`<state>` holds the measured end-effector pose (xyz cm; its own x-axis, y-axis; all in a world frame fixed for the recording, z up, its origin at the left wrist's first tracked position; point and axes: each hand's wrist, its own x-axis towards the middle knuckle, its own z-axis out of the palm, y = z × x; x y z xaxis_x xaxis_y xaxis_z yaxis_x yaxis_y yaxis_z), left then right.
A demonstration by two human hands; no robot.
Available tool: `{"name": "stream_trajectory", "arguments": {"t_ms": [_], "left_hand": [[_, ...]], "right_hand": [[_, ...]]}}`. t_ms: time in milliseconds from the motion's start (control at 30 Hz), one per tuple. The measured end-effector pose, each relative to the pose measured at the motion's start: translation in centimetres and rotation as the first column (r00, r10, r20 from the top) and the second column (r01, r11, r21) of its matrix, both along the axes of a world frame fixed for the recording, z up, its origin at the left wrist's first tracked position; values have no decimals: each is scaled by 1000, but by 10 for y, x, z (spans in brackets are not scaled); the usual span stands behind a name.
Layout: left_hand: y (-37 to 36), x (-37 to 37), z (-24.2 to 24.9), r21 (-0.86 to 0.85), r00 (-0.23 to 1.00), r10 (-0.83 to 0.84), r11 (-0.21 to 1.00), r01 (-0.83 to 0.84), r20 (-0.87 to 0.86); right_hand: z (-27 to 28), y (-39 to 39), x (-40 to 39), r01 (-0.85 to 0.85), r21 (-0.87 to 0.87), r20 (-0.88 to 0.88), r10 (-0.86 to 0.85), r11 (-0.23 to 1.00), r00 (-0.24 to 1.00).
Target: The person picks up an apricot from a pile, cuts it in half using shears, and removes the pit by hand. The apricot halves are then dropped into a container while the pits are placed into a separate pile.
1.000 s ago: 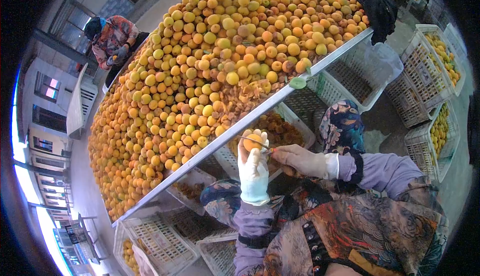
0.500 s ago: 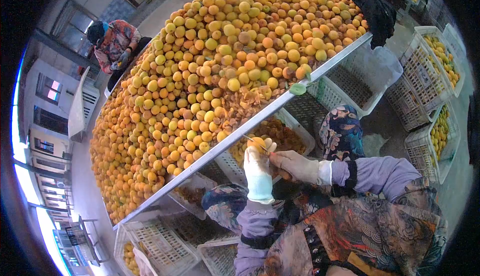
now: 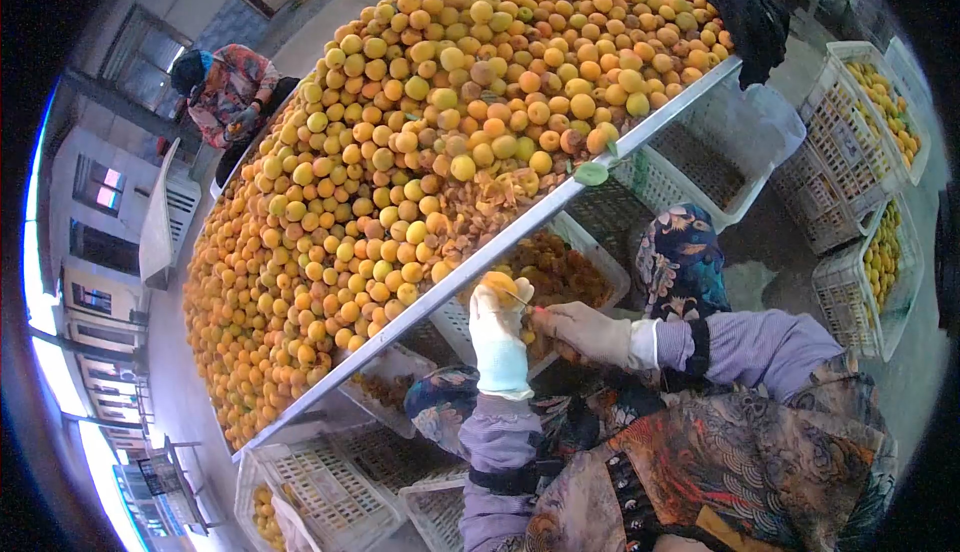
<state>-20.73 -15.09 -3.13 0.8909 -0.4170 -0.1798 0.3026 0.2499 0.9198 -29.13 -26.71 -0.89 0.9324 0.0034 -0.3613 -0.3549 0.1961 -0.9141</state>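
head-worn | faces forward and down | wide view | single view

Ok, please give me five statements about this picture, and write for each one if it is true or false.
1. The left hand holds an orange fruit. True.
2. The right hand is empty. False: it holds a thin tool with some red on it, near that fruit.
3. A green leaf lies at the metal edge of the table. True.
4. The black cloth lies on the floor. False: it hangs at the table's edge.
5. Another person is beside the fruit heap. True.
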Motion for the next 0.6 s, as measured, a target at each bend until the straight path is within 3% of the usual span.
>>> {"name": "stream_trajectory", "arguments": {"t_ms": [67,133,200,233,300,367,400,433,500,567,600], "left_hand": [[5,-2,-1,0,997,-23,1000,23,-75],[5,-3,5,-134,997,-59,990,51,-57],[7,0,2,-129,998,-56,990,50,-39],[5,-1,6,-125,998,-37,992,32,-45],[3,-1,8,-120,999,-15,993,9,-51],[2,-1,9,-253,952,-50,967,-29,-302],[5,-1,4,-190,945,-46,982,-17,-323],[9,-2,0,-234,943,-73,972,-6,-324],[10,-7,-2,-270,936,-103,963,10,-336],[4,-10,8,-228,989,-102,971,75,-109],[3,-7,7,-232,990,-99,970,72,-105]], "right_hand": [[6,-7,0,-105,44,-191,111,994,975],[18,-13,2,-120,27,-176,123,992,977],[33,-20,2,-190,39,-242,194,981,951],[26,-19,3,-193,38,-243,196,981,950],[3,-13,6,-130,-19,-12,130,991,991],[-8,-5,0,-103,-51,-14,103,993,995],[-9,-2,-1,-71,-80,-12,70,994,997],[-11,-1,-1,-98,2,-127,97,995,987],[-3,-11,0,-125,40,-157,130,991,979],[5,-16,5,-142,70,-183,152,987,971],[9,-17,6,-146,66,-181,155,987,971]]}}
